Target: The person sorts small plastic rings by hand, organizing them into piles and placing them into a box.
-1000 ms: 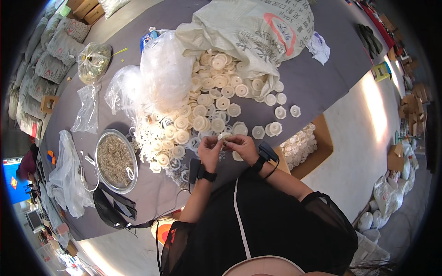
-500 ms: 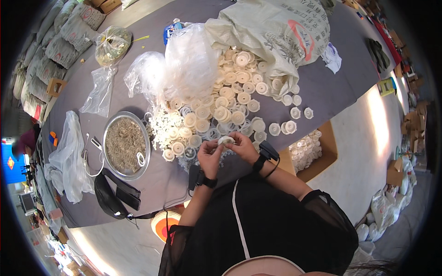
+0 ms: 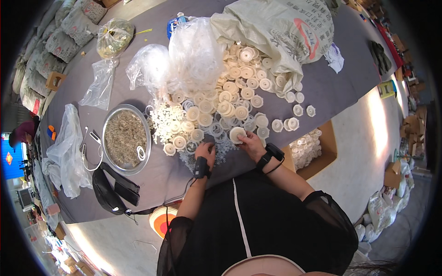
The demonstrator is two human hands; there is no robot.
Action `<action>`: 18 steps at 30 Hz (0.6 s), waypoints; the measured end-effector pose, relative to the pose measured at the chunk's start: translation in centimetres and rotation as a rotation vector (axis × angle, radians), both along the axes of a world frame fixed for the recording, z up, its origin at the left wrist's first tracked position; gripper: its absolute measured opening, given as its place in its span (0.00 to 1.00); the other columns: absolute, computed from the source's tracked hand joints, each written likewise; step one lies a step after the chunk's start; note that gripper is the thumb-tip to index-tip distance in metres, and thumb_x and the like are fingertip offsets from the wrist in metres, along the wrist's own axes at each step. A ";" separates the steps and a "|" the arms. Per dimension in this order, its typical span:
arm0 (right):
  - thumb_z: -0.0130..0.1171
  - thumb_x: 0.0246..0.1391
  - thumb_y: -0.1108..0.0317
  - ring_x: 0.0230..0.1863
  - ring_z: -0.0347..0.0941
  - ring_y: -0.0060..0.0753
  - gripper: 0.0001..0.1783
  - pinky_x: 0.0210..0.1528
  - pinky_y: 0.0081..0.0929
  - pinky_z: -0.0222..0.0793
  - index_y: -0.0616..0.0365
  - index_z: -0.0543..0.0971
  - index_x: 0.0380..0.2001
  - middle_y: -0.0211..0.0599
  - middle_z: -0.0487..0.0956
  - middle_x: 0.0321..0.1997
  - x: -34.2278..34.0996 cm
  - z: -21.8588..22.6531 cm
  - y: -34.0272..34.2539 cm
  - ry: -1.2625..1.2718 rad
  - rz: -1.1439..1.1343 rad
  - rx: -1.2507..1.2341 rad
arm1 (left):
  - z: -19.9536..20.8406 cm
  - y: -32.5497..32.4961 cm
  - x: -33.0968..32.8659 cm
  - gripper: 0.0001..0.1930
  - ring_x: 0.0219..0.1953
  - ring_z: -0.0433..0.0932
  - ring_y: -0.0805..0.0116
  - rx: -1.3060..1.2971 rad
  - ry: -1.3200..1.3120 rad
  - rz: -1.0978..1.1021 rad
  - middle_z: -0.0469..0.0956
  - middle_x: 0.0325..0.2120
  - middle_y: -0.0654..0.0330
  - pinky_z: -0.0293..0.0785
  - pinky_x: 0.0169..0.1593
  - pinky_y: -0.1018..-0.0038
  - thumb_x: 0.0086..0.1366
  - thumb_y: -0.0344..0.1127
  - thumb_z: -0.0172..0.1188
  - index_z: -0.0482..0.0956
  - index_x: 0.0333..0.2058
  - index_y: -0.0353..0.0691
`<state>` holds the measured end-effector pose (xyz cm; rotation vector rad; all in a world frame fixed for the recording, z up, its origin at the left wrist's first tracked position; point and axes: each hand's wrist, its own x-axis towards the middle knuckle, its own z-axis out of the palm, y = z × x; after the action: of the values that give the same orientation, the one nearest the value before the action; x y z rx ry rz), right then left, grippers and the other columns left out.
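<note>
My right hand (image 3: 252,145) pinches a cream round plastic cap (image 3: 237,134) by its edge, its broad face turned up, at the near side of the heap. My left hand (image 3: 206,152) has its fingers curled together over a spread of small clear plastic pieces (image 3: 221,152); what they hold, if anything, is hidden. Beyond both hands lie many more cream caps (image 3: 226,108), mixed with translucent rings (image 3: 214,130). Small white plastic parts (image 3: 162,120) are piled on the heap's left side.
A round metal tray (image 3: 106,154) of tiny brownish parts stands left, beside a black pouch (image 3: 105,195), a phone (image 3: 125,190) and a white cable. Plastic bags (image 3: 194,53) and a large woven sack (image 3: 271,32) lie behind the heap. An open cardboard box (image 3: 328,146) of caps is at the right.
My hands, together at one small cream part before, have moved apart. The right now holds a cap flat over the heap's edge; the left has dropped toward the small clear pieces.
</note>
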<state>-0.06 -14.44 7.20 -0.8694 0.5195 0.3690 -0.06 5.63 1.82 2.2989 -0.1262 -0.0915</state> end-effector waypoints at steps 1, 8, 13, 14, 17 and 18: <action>0.55 0.48 0.69 0.37 0.71 0.26 0.14 0.40 0.25 0.67 0.61 0.70 0.39 0.33 0.74 0.37 -0.2 -0.1 -0.1 -0.005 0.011 -0.024 | 0.1 -0.4 0.3 0.07 0.28 0.72 0.61 -0.002 0.001 -0.003 0.73 0.24 0.57 0.67 0.32 0.69 0.48 0.31 0.58 0.75 0.28 0.38; 0.57 0.46 0.68 0.35 0.70 0.21 0.15 0.39 0.19 0.65 0.60 0.70 0.38 0.30 0.74 0.34 -0.9 0.2 -0.8 -0.228 0.192 -0.334 | -1.1 -0.9 1.3 0.06 0.33 0.70 0.56 0.519 -0.032 -0.135 0.72 0.25 0.58 0.62 0.38 0.63 0.43 0.32 0.55 0.74 0.24 0.42; 0.59 0.41 0.72 0.33 0.70 0.24 0.11 0.36 0.21 0.65 0.60 0.72 0.32 0.30 0.74 0.30 -0.7 4.1 -0.1 -0.520 0.341 -0.665 | -0.3 -0.3 1.3 0.06 0.25 0.72 0.74 -0.687 0.408 0.207 0.73 0.21 0.65 0.68 0.30 0.77 0.47 0.27 0.59 0.73 0.25 0.38; 0.60 0.39 0.74 0.33 0.71 0.27 0.11 0.36 0.23 0.65 0.59 0.73 0.30 0.31 0.74 0.30 -0.5 5.1 -0.7 -0.672 0.428 -0.908 | 3.4 -1.2 2.1 0.05 0.24 0.71 0.80 -0.930 0.508 0.156 0.73 0.21 0.67 0.67 0.28 0.84 0.48 0.26 0.60 0.73 0.25 0.36; 0.60 0.33 0.77 0.34 0.71 0.35 0.12 0.37 0.27 0.65 0.58 0.74 0.27 0.35 0.74 0.31 -0.5 7.6 -0.3 -0.936 0.434 -0.961 | 9.7 -0.9 1.8 0.04 0.25 0.72 0.79 -0.998 0.620 -0.009 0.74 0.22 0.65 0.67 0.29 0.84 0.49 0.24 0.59 0.74 0.26 0.35; 0.60 0.33 0.77 0.34 0.71 0.35 0.12 0.37 0.27 0.65 0.58 0.74 0.27 0.35 0.74 0.31 -0.2 8.3 -0.3 -0.939 0.438 -0.956 | 10.8 -0.6 1.9 0.04 0.25 0.72 0.79 -0.997 0.617 -0.003 0.74 0.22 0.65 0.67 0.29 0.84 0.49 0.24 0.59 0.74 0.26 0.35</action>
<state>-0.30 -14.69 15.52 -1.9419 -0.4467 0.0459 1.85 5.00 12.59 1.2035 0.1262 -0.5887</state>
